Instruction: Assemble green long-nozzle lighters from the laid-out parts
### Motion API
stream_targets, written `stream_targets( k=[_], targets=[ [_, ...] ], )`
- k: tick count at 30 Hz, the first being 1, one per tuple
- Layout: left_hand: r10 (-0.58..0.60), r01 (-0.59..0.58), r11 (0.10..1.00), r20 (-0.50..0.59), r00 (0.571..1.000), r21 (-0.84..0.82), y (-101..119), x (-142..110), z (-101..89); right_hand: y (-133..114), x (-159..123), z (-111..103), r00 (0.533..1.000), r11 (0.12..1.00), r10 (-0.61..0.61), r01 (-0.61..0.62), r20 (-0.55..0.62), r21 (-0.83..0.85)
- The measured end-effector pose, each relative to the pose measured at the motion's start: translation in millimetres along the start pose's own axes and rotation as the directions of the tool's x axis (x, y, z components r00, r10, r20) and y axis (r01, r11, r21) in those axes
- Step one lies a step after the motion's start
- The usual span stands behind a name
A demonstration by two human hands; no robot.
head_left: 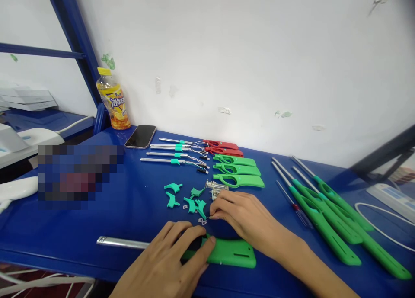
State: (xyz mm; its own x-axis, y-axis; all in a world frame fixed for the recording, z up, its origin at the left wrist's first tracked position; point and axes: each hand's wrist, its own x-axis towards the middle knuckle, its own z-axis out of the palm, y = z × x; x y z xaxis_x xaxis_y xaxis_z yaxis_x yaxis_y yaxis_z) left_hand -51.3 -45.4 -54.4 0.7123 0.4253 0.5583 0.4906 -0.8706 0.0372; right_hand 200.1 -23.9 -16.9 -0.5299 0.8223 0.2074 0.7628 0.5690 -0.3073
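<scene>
My left hand lies over a green gas lighter near the table's front edge and holds it down, thumb and fingers around its middle. The lighter's metal tube sticks out to the left. Beyond it, my right hand is closed in a pinch beside small metal clips; what the fingertips hold is too small to make out. Several teal triggers lie loose just left of that hand. Behind its fingers are clear lighter fuel tanks, partly hidden.
Green shell halves, red shell halves and metal tubes with wires lie in rows behind. Whole green lighters and a screwdriver are at right. A phone and a drink bottle stand back left.
</scene>
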Motion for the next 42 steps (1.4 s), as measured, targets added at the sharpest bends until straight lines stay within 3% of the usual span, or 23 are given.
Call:
stream_targets(
  k=[12,16,23,29,42],
  targets=[
    [-0.006,0.006,1.000,0.000,1.000,-0.019,-2,0,-0.3,-5,-3,-7,0.990,0.981,0.144,-0.142,-0.009,0.129],
    [-0.017,0.019,0.999,0.047,0.999,-0.042,-3,-5,2.3,-14,-12,-25,0.975,0.964,0.223,-0.220,-0.005,0.150],
    [-0.017,0.023,0.997,0.086,0.996,-0.069,-5,-5,0.6,-27,-54,-57,0.922,0.921,0.367,-0.379,0.122,0.095],
    [-0.006,0.010,0.999,0.096,0.995,-0.051,-7,-4,-0.8,-27,-69,-47,0.899,0.911,0.394,-0.409,0.193,0.044],
    [-0.004,0.007,0.998,0.059,0.998,-0.059,-7,-3,1.0,-28,-52,-47,0.884,0.921,0.375,-0.391,0.280,-0.001]
  ],
)
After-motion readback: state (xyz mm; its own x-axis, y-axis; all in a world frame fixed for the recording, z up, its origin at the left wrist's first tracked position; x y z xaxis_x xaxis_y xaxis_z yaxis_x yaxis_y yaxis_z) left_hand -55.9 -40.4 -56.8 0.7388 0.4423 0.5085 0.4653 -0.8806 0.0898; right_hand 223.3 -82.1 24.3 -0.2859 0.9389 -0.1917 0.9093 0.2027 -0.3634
